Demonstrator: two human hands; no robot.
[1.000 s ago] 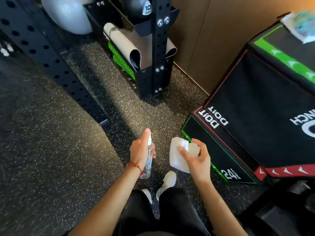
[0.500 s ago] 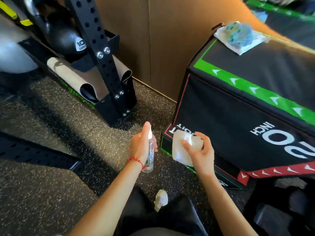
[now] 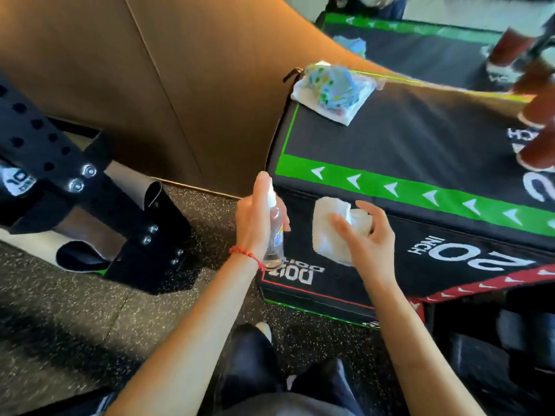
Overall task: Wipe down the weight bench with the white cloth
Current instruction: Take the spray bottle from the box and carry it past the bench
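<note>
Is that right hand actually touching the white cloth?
Touching. The head view shows the right hand holding the white cloth, thumb across its front.

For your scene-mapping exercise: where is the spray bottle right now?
In the head view, the spray bottle is gripped upright in the left hand, just left of the white cloth held by the right hand.

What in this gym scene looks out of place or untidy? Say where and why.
A crumpled patterned cloth lies loose on the far corner of the black padded box. Nothing looks spilled or damaged.
</note>
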